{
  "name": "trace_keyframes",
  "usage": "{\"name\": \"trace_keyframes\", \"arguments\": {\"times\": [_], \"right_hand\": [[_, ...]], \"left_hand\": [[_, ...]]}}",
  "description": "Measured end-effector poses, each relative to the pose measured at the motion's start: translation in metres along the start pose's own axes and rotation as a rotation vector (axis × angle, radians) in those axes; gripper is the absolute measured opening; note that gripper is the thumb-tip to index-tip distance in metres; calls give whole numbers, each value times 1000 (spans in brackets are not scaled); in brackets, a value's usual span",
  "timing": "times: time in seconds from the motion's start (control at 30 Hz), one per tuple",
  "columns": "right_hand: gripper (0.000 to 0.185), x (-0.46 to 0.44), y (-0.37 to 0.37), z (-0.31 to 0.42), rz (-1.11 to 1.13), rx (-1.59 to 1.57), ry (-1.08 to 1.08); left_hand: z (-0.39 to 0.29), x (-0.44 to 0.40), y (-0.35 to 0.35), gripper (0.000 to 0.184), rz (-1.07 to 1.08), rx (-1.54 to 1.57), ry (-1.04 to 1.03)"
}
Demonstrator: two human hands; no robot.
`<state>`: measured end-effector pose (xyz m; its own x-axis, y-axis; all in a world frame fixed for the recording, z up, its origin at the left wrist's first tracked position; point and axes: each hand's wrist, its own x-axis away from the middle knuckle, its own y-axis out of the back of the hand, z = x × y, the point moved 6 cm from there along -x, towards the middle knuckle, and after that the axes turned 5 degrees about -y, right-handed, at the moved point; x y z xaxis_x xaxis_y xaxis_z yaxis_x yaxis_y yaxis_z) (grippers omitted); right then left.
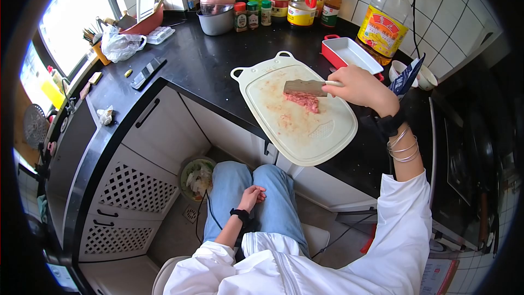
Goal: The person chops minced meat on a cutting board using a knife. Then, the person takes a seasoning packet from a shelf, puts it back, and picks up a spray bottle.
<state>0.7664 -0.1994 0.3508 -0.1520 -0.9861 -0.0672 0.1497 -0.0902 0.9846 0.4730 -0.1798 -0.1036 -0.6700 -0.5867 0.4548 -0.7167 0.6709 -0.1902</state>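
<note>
In the head view my right hand [356, 85] is closed round the light handle of a cleaver [305, 87]. The cleaver's blade is over the upper edge of a small pile of minced pink meat [303, 101]. Beneath them lies a cream cutting board [327, 145] with two ear-shaped loops, smeared with bits of meat. My left hand [253, 196] rests on my lap, on the blue jeans, with its fingers curled; whether it holds anything small is hidden.
Right of the board's far end are a red and white dish [352, 54], a large oil bottle [383, 24] and bowls [427, 78]. Sauce bottles [302, 5] and a pot [216, 21] line the wall. A phone [148, 73] and a plastic bag [121, 45] lie left.
</note>
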Motion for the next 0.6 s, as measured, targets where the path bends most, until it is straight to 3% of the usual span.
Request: {"name": "trace_keyframes", "arguments": {"times": [0.33, 0.6], "right_hand": [[37, 2, 7, 4, 3, 25, -10], [33, 11, 17, -4, 187, -107, -272]], "left_hand": [[1, 0, 0, 24, 3, 1, 18], [2, -1, 0, 25, -5, 1, 10]]}}
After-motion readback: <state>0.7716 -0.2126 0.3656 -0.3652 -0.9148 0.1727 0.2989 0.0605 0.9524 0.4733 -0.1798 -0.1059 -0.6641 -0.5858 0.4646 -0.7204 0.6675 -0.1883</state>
